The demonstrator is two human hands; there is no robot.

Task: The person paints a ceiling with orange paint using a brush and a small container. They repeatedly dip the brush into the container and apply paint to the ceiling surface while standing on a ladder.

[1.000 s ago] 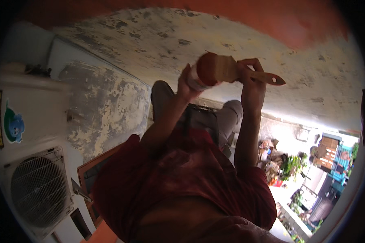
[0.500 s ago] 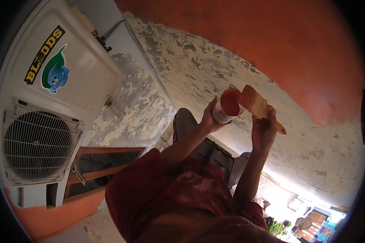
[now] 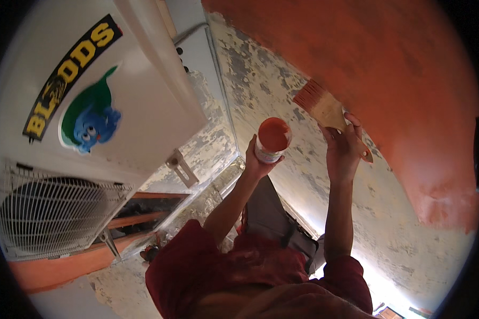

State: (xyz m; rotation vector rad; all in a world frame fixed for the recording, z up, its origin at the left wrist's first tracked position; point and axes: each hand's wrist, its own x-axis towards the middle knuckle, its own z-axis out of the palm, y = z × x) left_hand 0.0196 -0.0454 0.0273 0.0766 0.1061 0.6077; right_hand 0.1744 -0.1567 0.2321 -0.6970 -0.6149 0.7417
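The left hand [image 3: 259, 166] partly hides the white cylindrical paint container [image 3: 269, 154]; the right hand [image 3: 343, 149] covers mid-handle on the wide wooden paintbrush [image 3: 327, 110]. Upper left, the frame crops the white boxy air-conditioner unit [image 3: 143, 106].

The left hand [image 3: 258, 164] carries a small paint can [image 3: 269, 155] wrapped by the grip at its side and base, its round mouth open upward with orange-red paint [image 3: 274, 133] inside. The right hand [image 3: 343, 151], well apart from the can, carries a wide, flat paintbrush [image 3: 327, 111], whose paint-coated bristles [image 3: 310, 94] reach out above that hand toward the left one. Beyond both hands, a flaking, pale wall [image 3: 306, 178] bears a coat of orange paint [image 3: 404, 85], above and right of the right hand
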